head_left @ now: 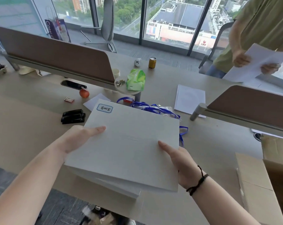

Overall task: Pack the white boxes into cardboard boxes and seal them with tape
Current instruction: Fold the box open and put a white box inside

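Stack of white boxes [129, 148] held above the near edge of the desk [32, 124], top one tilted, blue-framed label [104, 108] at its far left corner; left hand [82, 137] grips the left side, thumb flat on top; right hand [178, 159] grips the right side, thumb on top, dark cord bracelet [198, 184] at the wrist; open cardboard box [270, 172] to the right; blue lanyards [153, 108] behind the stack; apple [84, 93] and black staplers [73, 116] lie left.

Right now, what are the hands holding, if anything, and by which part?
Both hold the white box by its side edges: the left hand on the left edge, the right hand on the right, thumbs on top.
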